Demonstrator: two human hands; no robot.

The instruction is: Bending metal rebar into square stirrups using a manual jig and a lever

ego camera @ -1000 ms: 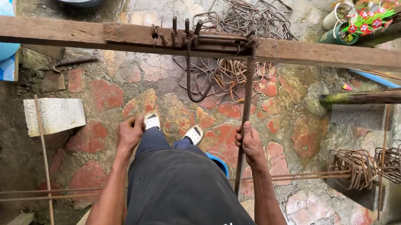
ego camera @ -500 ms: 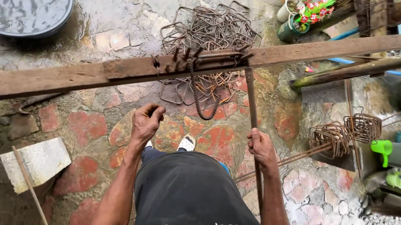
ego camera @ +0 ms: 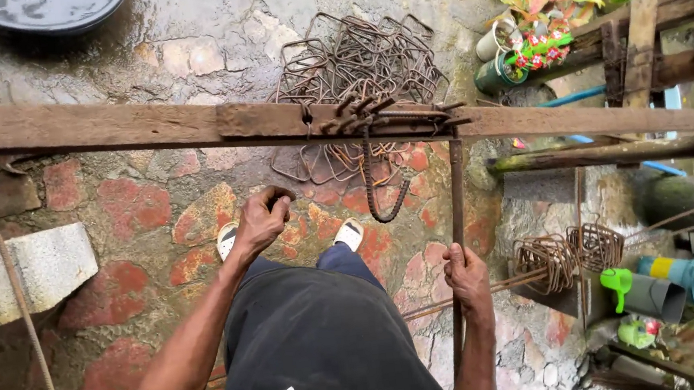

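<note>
Since a moment ago, left hand (ego camera: 261,224) has risen toward the wooden beam (ego camera: 95,128), its grip curled on something too small to tell; right hand (ego camera: 467,275) pinches the upright rusty lever bar (ego camera: 456,200); bent rebar (ego camera: 376,179) hangs from the beam's pegs.

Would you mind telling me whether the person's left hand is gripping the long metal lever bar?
No, the left hand is closed in front of the body, apart from the lever bar, which only the right hand grips.
</note>
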